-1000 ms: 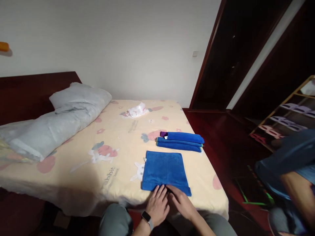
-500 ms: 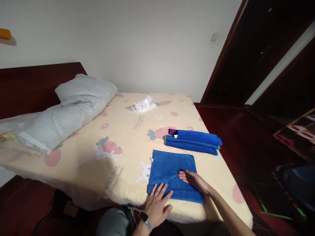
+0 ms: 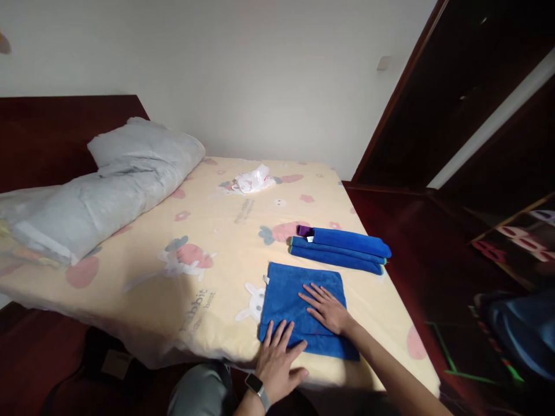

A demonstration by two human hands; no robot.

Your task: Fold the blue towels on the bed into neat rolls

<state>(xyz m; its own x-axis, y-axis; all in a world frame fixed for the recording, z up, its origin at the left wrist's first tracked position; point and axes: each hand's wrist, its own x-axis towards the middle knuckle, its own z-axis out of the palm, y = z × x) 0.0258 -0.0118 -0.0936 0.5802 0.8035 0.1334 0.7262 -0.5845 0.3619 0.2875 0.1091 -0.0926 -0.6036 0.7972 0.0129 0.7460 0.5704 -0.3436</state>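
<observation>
The left hand [image 3: 277,364] lies with fingers spread on the near-left corner of the cloth [image 3: 299,312]. The right hand [image 3: 327,311] is spread flat upon it. The cloth lies on the bed [image 3: 234,248], near the rolls [image 3: 342,248].

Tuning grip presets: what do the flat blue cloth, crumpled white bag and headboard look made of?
Flat blue cloth: likely microfibre or plush, matte, from its soft nap and uneven shading.
White bag: probably thin plastic film, slightly glossy; sharp crinkles, bright highlights.
Headboard: maybe wood or veneer, smooth, from the even red-brown tone; grain not visible.
</observation>
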